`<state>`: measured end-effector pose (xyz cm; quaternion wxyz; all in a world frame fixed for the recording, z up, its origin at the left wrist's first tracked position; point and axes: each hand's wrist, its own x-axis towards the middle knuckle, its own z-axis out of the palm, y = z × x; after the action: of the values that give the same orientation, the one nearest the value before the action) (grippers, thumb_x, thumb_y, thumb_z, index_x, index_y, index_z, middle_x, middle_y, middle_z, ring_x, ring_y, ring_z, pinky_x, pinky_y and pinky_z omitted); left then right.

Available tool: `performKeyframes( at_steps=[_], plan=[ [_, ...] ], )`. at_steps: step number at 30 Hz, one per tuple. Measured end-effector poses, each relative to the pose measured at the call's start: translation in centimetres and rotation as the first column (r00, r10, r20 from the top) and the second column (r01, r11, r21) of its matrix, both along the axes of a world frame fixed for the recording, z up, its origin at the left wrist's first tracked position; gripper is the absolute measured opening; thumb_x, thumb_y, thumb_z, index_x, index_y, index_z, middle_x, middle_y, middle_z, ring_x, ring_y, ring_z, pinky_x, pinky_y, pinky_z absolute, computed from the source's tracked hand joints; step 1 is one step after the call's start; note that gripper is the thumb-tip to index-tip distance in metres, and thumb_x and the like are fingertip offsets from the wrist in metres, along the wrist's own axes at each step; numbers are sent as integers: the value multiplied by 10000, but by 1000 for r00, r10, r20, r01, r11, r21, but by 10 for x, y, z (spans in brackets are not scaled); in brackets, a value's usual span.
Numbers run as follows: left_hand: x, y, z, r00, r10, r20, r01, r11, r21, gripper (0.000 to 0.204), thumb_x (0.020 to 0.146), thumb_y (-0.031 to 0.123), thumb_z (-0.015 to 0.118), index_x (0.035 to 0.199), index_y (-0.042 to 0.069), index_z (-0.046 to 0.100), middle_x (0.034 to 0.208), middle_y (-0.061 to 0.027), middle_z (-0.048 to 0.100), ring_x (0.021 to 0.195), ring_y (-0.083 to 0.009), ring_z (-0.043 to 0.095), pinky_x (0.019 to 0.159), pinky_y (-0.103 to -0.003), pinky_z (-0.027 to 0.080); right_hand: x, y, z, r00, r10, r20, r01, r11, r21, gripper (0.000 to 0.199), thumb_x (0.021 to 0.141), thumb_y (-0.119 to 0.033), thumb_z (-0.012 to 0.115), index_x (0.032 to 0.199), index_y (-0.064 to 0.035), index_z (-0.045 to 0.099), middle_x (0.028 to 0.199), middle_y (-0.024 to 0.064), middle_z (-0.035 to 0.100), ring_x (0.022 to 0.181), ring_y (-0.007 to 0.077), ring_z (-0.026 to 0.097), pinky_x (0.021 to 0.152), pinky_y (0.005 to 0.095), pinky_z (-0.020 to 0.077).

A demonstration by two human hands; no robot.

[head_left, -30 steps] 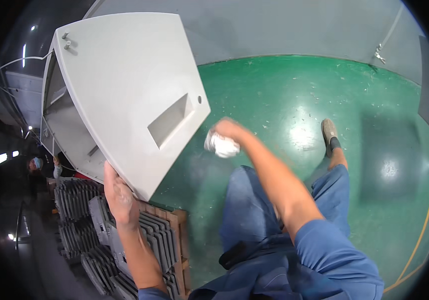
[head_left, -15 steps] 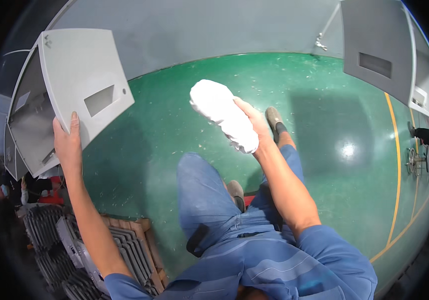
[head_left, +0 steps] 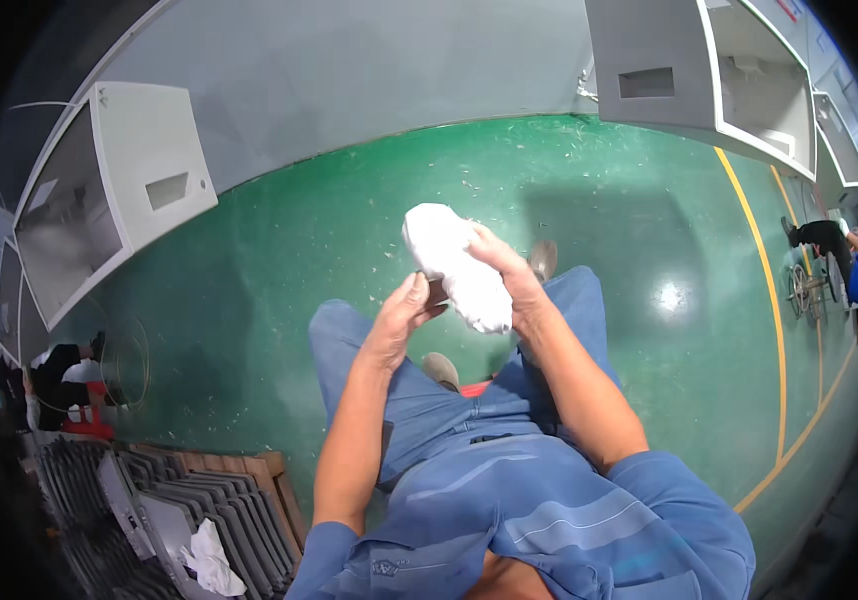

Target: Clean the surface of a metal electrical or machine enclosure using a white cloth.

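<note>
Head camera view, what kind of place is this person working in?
Probably a factory floor: a green painted floor with yellow lane lines, grey sheet-metal cabinets standing about, and stacked grey panels on a wooden pallet.

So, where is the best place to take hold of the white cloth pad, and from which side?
Probably at its upper, far end. The white cloth pad is long and lies slanted; the right hand covers its right edge and the left hand touches its lower left side. Only the rounded top end shows free, so coming from above and the left seems best.
</note>
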<state>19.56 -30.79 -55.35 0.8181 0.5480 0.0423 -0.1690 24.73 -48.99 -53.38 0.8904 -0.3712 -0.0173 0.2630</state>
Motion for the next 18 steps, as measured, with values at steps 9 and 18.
performKeyframes(
  at_steps=[9,18],
  plan=[
    [28,-38,-74,995,95,-37,-86,975,205,385,846,163,725,1144,-54,609,1044,-103,675,929,-144,635,813,-288,500,-27,-28,-108,991,71,-111,-105,936,-337,694,845,-278,747,1375,-12,385,1189,95,568,1014,141,599,832,291,512],
    [28,-82,-148,986,-38,-161,67,981,179,397,828,117,731,1166,-39,593,1043,-82,677,925,-135,636,821,-280,493,-65,-69,-124,995,95,0,-72,754,-653,600,775,-183,720,1301,-4,496,1064,86,641,853,157,642,747,299,527]
  ],
)
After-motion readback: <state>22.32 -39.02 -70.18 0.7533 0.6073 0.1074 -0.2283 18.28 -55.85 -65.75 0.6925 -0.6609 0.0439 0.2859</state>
